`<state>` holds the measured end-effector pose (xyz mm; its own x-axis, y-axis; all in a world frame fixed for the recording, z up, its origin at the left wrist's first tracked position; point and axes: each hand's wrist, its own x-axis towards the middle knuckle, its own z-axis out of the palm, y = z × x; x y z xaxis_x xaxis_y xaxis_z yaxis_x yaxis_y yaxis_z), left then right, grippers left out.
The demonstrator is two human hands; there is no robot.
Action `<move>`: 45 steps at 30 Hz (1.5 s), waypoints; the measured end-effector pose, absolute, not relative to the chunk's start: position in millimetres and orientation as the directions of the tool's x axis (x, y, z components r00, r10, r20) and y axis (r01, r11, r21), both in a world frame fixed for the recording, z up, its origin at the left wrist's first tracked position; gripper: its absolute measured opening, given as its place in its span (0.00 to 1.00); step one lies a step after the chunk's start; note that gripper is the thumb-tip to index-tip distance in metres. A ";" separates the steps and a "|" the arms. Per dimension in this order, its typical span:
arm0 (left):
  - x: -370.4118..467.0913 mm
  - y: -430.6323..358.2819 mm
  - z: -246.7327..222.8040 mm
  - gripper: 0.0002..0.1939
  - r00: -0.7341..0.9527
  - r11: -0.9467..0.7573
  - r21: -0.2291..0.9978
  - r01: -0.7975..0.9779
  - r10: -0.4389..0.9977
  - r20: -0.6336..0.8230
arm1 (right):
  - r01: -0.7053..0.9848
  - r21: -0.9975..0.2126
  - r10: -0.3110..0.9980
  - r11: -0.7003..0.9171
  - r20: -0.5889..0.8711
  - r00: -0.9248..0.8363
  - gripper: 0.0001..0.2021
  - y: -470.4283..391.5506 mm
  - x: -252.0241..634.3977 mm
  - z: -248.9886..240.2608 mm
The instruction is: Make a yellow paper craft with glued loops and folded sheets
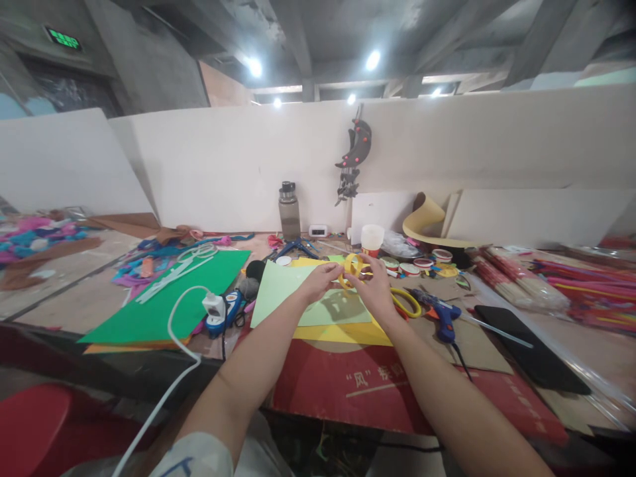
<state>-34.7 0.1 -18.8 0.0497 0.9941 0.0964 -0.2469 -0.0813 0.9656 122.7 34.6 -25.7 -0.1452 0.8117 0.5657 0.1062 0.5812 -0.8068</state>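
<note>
Both my hands are raised over the middle of the table, close together. A yellow looped strip (354,264) is between them. My right hand (375,286) has its fingers closed on the loop from the right. My left hand (320,281) is at the loop's left side, its thumb and fingers pinched together at the tips; what lies in that pinch is too small to make out. Below the hands lies a light green sheet (278,298) on top of a yellow sheet (342,334). A yellow ring (408,303) lies just right of my right hand.
A blue glue gun (444,317) and a black phone-like slab (531,348) are at the right. A green sheet (199,308), white cable and blue power strip (223,315) are at the left. Behind stand a bottle (289,215) and a white cup (371,238).
</note>
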 end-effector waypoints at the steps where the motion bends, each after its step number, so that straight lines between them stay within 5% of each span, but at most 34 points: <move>1: -34.4 -0.4 -18.5 0.27 0.047 -0.085 0.961 -0.262 0.994 0.101 | 0.117 -0.805 0.812 0.582 0.566 -0.146 0.28 35.5 122.7 -26.6; 19: -24.6 -3.2 -16.1 0.20 0.007 -0.147 0.920 -0.363 0.987 0.160 | 0.215 -0.670 0.704 0.710 0.673 -0.227 0.24 32.4 124.0 -28.3; 31: -19.1 -2.9 -20.6 0.32 0.015 -0.166 0.870 -0.464 0.981 0.195 | 0.235 -0.600 0.643 0.764 0.737 -0.208 0.23 31.8 124.9 -29.1; 45: -18.2 -1.7 -20.3 0.32 0.036 -0.181 0.857 -0.482 0.973 0.226 | 0.265 -0.593 0.646 0.760 0.733 -0.212 0.26 29.9 122.8 -29.5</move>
